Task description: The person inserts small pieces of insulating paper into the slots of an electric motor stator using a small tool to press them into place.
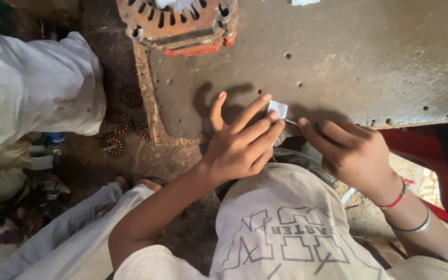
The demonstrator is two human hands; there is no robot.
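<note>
My left hand (242,140) rests at the near edge of a worn metal workbench (348,57), its fingertips pinning a small white slip of paper (278,109). My right hand (351,150) sits just right of it, pinching a thin metal tool or pin whose tip touches the slip's lower edge. A red thread and a metal bangle circle my right wrist. At the bench's far edge stands a rusty orange motor stator (180,23) with slotted teeth.
A large white sack (32,83) lies at the left. Several small copper-wound rotors (121,122) lie on the dirt floor beside the bench. A plastic bottle (55,142) and rubbish sit at lower left. A red object (431,155) is at the right.
</note>
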